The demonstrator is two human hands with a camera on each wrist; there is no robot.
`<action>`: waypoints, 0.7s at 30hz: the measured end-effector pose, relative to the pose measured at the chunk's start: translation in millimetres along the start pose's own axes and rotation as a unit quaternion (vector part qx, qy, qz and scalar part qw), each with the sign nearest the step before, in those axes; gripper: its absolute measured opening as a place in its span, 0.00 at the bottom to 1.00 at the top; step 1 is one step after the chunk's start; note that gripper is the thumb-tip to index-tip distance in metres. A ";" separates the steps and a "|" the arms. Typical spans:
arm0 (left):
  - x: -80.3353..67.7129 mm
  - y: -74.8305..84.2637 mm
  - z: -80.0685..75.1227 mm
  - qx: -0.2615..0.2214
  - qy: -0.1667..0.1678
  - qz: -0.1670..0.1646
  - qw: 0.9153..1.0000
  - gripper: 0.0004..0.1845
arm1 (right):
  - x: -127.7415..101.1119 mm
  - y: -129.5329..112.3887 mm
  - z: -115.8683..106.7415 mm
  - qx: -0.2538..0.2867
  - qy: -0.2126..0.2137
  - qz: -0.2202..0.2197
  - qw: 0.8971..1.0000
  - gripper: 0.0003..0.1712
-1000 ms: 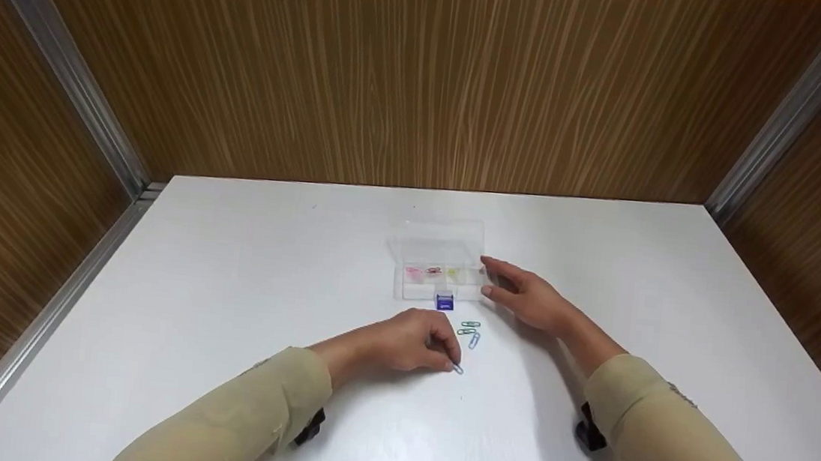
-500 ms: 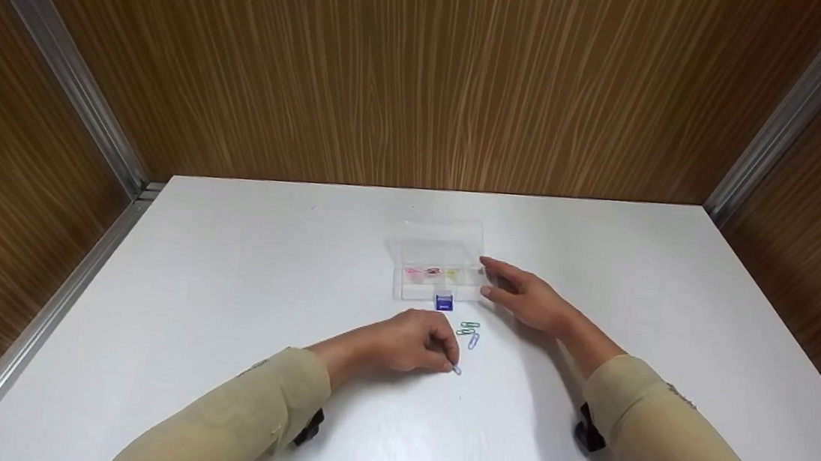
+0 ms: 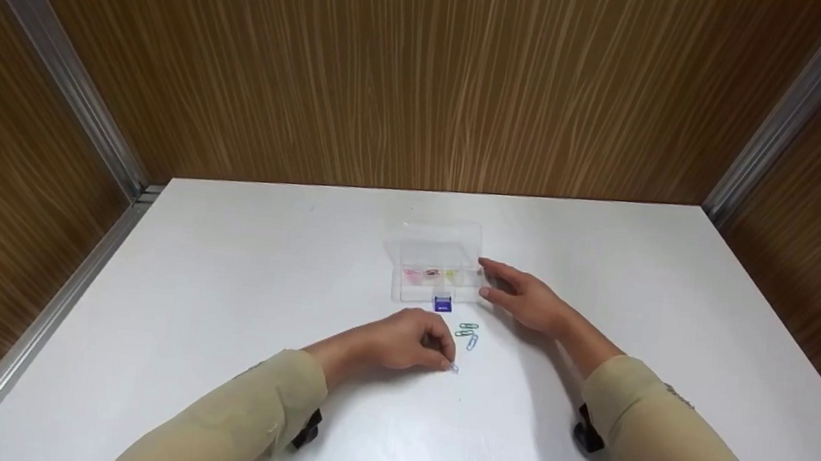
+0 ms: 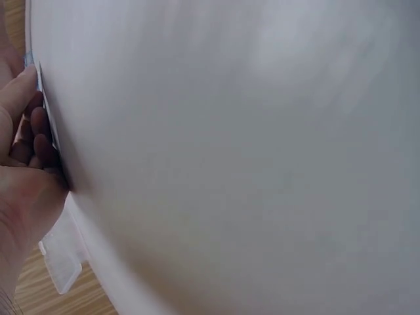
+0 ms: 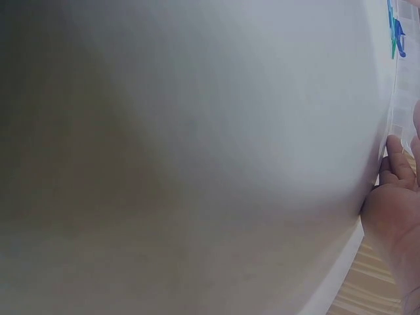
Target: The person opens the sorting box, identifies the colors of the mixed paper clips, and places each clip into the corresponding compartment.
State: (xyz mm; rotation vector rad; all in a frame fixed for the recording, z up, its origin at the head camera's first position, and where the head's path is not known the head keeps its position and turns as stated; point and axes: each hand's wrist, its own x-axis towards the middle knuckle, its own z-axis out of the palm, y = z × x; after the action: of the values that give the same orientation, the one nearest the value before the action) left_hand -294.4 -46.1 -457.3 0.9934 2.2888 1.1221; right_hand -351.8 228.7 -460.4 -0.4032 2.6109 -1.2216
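Left hand (image 3: 411,345) low on the white surface (image 3: 225,280), near the middle, fingers curled down and pinching a pale blue paper clip (image 3: 453,368) against the top at the fingertips. Same pinch seen in the left wrist view, fingers (image 4: 33,125) bent tight at the surface edge. Just right of that hand and slightly farther, a small loose cluster: two green paper clips (image 3: 467,329) and one blue paper clip (image 3: 473,341), lying flat, close together, whether touching cannot be told. Farther still, a clear plastic box (image 3: 438,275) with lid thrown back, a blue latch (image 3: 442,303) on its near side, pink and yellowish bits in its compartments. Right hand (image 3: 524,298) resting just right of the box, fingers extended and relaxed, spread apart, tips at the box's right end, clamped on nothing. Beige sleeves (image 3: 662,435) on both arms. Wood-grain walls (image 3: 396,71) behind and at both sides.
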 end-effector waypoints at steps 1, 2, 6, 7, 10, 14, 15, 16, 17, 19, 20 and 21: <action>0.2 -0.3 -0.5 -0.005 -0.001 -0.001 1.000 0.03 | 0.1 -0.2 -0.1 0.000 0.000 0.001 1.000 0.38; 0.1 -0.5 -1.1 -0.010 0.000 -0.002 1.000 0.03 | 0.4 -0.6 -0.2 0.001 0.000 0.001 1.000 0.38; 0.4 -0.6 -2.6 -0.022 0.003 -0.005 1.000 0.02 | 0.8 -2.4 -0.9 0.000 0.001 0.001 1.000 0.38; 0.5 -0.6 -2.7 -0.026 0.005 -0.007 1.000 0.03 | 0.7 -2.7 -1.1 0.000 0.001 0.001 1.000 0.38; 0.9 -0.1 -2.7 -0.043 0.012 -0.012 0.999 0.03 | -0.1 -2.7 -1.3 -0.002 0.001 0.006 1.000 0.38; 1.6 -0.2 -2.1 -0.064 0.027 -0.023 0.997 0.02 | -1.5 -1.8 -1.1 -0.006 -0.002 0.011 1.000 0.38; 1.8 -0.2 -2.4 -0.067 0.030 -0.025 0.997 0.02 | -1.7 -1.8 -1.0 -0.006 -0.003 0.012 1.000 0.38; 1.7 0.2 -3.1 -0.069 0.033 -0.027 0.997 0.02 | -1.9 -1.8 -0.7 -0.003 -0.003 0.015 1.000 0.38; 1.6 0.3 -4.0 -0.071 0.036 -0.030 0.996 0.03 | -1.9 -1.4 -0.6 -0.002 -0.004 0.015 1.000 0.39; 1.5 1.2 -7.2 -0.075 0.044 -0.031 0.996 0.03 | -1.6 -0.5 -0.4 0.000 -0.004 0.014 1.000 0.39; 1.4 1.9 -9.5 -0.076 0.049 -0.030 0.995 0.04 | -1.3 -0.5 -0.2 0.002 -0.005 0.016 1.000 0.38; 1.3 2.8 -12.2 -0.076 0.056 -0.031 0.995 0.04 | -1.1 -0.4 -0.3 0.005 -0.005 0.018 1.000 0.38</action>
State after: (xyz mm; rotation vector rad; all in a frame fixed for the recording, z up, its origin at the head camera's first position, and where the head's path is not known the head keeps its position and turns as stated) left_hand -301.6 -50.2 -447.8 0.8144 2.2625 1.3341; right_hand -350.7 229.1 -459.8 -0.3568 2.5903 -1.2178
